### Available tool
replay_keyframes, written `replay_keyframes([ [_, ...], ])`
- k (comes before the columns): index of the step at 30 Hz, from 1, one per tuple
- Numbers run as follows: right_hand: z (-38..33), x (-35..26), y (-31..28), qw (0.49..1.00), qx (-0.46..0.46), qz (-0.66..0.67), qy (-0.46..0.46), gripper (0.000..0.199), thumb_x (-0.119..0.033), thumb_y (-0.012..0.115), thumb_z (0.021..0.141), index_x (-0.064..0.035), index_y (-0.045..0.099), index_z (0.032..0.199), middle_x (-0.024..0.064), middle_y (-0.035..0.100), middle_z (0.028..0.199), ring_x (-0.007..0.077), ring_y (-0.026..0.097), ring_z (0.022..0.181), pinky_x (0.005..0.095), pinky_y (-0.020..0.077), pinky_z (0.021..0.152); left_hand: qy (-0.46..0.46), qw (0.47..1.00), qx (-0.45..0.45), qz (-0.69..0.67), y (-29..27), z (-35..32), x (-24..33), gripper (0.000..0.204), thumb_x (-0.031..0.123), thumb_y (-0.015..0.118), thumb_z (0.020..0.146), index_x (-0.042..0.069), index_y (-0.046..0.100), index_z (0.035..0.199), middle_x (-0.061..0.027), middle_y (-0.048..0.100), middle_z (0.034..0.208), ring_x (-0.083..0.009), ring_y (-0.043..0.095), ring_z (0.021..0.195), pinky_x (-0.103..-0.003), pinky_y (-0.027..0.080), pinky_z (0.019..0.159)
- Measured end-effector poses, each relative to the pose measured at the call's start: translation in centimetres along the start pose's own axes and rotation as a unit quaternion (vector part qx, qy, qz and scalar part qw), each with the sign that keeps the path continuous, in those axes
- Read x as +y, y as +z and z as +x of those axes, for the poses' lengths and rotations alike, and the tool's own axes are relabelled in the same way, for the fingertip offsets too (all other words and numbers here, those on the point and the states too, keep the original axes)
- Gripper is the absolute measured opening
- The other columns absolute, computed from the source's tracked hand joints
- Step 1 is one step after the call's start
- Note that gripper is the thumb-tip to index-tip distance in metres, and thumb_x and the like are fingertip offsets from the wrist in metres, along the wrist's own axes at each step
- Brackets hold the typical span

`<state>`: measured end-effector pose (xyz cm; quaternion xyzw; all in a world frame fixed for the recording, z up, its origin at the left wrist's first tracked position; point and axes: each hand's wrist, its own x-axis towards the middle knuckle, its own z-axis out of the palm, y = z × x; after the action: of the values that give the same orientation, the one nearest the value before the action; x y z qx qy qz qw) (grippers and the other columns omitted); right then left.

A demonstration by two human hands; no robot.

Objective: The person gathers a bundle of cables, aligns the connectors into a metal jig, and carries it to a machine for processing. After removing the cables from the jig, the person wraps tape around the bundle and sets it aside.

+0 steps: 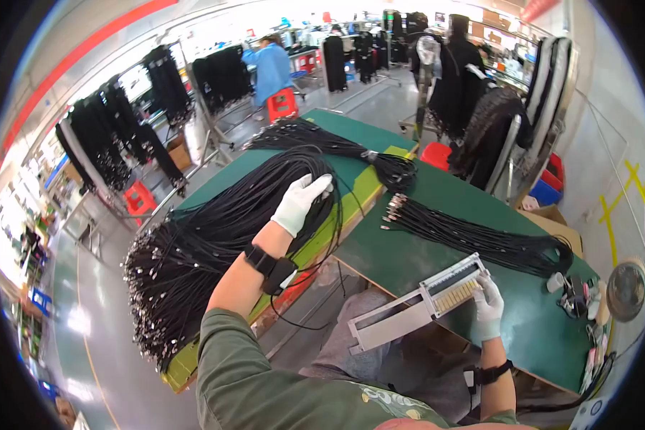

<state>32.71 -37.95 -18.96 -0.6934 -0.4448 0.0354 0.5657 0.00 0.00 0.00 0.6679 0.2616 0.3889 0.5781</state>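
The gloved left hand (301, 202) presses loosely into the big bundle of black cables (222, 236) on the green table (408, 251); limp and slippery, best gripped mid-bundle. The right hand (489, 304) clasps a rigid metal comb jig (419, 304) at that table's near edge.

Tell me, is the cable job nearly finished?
Hard to say. A smaller cable bundle lies sorted on the green table. The left hand reaches into the big cable pile; the right hand holds a comb-like jig, no cables visible in it. Most cables remain.
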Motion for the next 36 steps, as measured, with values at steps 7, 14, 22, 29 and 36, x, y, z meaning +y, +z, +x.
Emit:
replay_keyframes([
  [7, 2.6, -19.0, 7.3, 0.880, -0.306, 0.345, 0.118, 0.060, -0.040, 0.064, 0.097, 0.0082, 0.057, 0.132, 0.0184, 0.064, 0.129, 0.0259, 0.062, 0.118, 0.0408, 0.0459, 0.105, -0.132, 0.973, -0.170, 0.082, 3.4, -15.0, 6.0, 0.026, 0.023, 0.065, 0.093, 0.003, 0.061, 0.110, -0.0041, 0.064, 0.081, -0.0121, 0.059, 0.059, -0.026, 0.047, 0.057],
  [14, 3.0, -29.7, 18.7, 0.787, -0.422, 0.392, 0.224, 0.050, -0.039, 0.059, 0.100, 0.0082, 0.063, 0.115, 0.0153, 0.069, 0.109, 0.0224, 0.065, 0.103, 0.0368, 0.0493, 0.096, 0.223, 0.910, -0.120, 0.329, 3.4, -19.4, -1.2, 0.030, 0.021, 0.073, 0.084, 0.004, 0.065, 0.107, -0.0149, 0.066, 0.097, -0.0285, 0.067, 0.083, -0.038, 0.055, 0.071],
  [22, 5.2, -35.9, 15.2, 0.807, -0.454, 0.372, 0.066, 0.016, -0.018, 0.062, 0.096, -0.0020, 0.060, 0.095, 0.0207, 0.066, 0.089, 0.0238, 0.062, 0.069, 0.0350, 0.0515, 0.059, 0.413, 0.734, 0.275, 0.463, -6.4, -18.6, 5.9, 0.025, 0.021, 0.076, 0.061, 0.017, 0.073, 0.085, -0.0097, 0.064, 0.107, -0.0315, 0.061, 0.107, -0.051, 0.045, 0.095],
  [29, 3.5, -34.0, 9.7, 0.804, -0.354, 0.469, -0.092, 0.031, -0.025, 0.057, 0.101, 0.0015, 0.053, 0.118, 0.0107, 0.055, 0.055, 0.0147, 0.049, 0.039, 0.0269, 0.0379, 0.035, 0.360, 0.728, 0.136, 0.567, -11.3, -15.5, 3.2, 0.023, 0.020, 0.076, 0.060, 0.028, 0.075, 0.081, -0.0024, 0.065, 0.104, -0.0264, 0.060, 0.110, -0.056, 0.034, 0.111],
  [36, 6.3, -29.7, -1.0, 0.610, -0.462, 0.644, -0.006, 0.046, -0.040, 0.055, 0.103, -0.0060, 0.057, 0.135, 0.0163, 0.072, 0.104, 0.0282, 0.069, 0.098, 0.0485, 0.0504, 0.092, 0.270, 0.657, 0.223, 0.667, -20.8, -16.2, 1.0, 0.020, 0.015, 0.076, 0.060, 0.026, 0.074, 0.076, 0.0004, 0.062, 0.087, -0.0267, 0.062, 0.098, -0.048, 0.042, 0.098],
])
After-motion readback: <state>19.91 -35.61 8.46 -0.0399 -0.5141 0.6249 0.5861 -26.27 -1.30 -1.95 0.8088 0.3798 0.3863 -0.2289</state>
